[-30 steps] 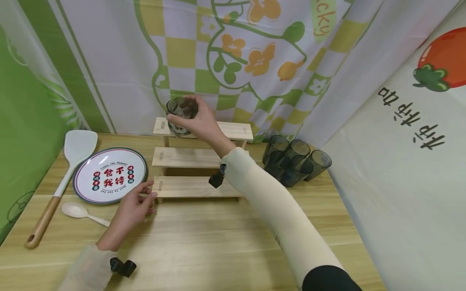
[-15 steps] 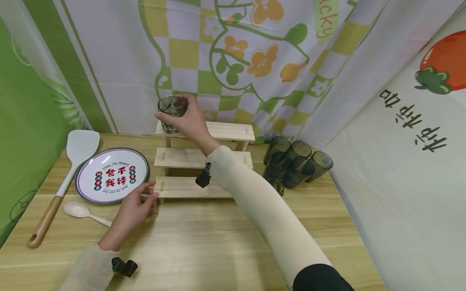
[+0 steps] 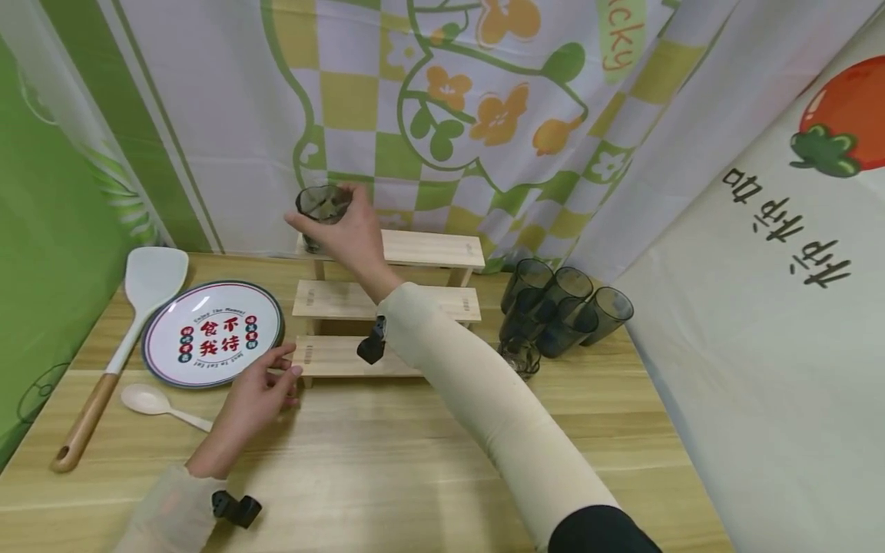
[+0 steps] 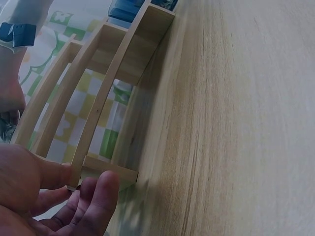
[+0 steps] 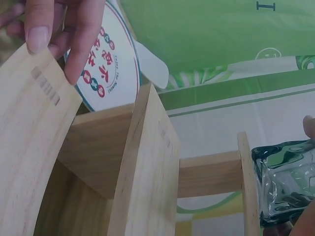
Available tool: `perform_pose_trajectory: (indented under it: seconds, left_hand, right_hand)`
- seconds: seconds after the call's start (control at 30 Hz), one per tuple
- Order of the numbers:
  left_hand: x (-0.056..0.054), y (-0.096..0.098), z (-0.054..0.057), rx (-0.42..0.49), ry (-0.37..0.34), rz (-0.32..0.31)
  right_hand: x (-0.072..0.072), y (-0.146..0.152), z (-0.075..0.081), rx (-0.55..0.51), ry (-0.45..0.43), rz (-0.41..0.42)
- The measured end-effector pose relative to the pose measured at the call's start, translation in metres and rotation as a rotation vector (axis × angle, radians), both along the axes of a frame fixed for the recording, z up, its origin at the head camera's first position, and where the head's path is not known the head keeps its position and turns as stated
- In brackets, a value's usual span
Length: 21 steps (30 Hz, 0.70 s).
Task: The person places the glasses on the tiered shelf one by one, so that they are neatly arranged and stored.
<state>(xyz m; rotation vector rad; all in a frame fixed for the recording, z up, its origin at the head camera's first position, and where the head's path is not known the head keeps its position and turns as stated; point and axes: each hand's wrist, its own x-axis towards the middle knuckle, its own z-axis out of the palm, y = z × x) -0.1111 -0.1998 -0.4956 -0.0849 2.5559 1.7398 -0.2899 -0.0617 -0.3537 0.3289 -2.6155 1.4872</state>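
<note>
At the left end of the top tier of a three-tier wooden shelf (image 3: 332, 357), my right hand (image 3: 356, 238) grips a short smoky glass (image 3: 319, 206), thumb and fingers around its sides. The right wrist view shows the glass (image 5: 285, 182) with thick, wavy walls, its base right at the top board. My left hand (image 3: 254, 392) pinches the left end of the lowest board. In the left wrist view the thumb and fingers of that hand (image 4: 54, 196) lie on either side of the board's corner.
Several tall dark glasses (image 3: 568, 315) stand right of the shelf, with another short glass (image 3: 522, 357) in front, partly behind my sleeve. On the left lie a round plate (image 3: 214, 369), a white spatula (image 3: 155, 276) and a pale spoon (image 3: 144, 398). A curtain (image 3: 228, 153) hangs behind.
My right hand has carried the glass left and slightly down onto the left end of the top tier. A short glass near the tall ones has come into view. The left hand stays put.
</note>
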Motion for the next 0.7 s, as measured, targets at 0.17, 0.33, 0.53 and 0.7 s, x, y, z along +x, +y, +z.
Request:
perform_pose_trajectory:
  seconds: [0.17,0.33,0.53,0.7]
  left_hand:
    - [0.000,0.000,0.000,0.019,-0.009,0.006]
    - [-0.001,0.001,-0.002,0.023,-0.011,0.016]
    - [-0.002,0.002,-0.003,0.005,-0.020,0.013]
    - [-0.002,0.002,-0.001,0.009,-0.028,0.019]
  right_hand:
    - [0.001,-0.001,0.000,0.029,-0.018,-0.009]
    - [0.003,0.009,0.000,0.035,-0.026,0.044]
    - [0.015,0.052,-0.007,-0.046,0.020,0.114]
    - [0.035,0.106,-0.021,-0.131,0.155,0.173]
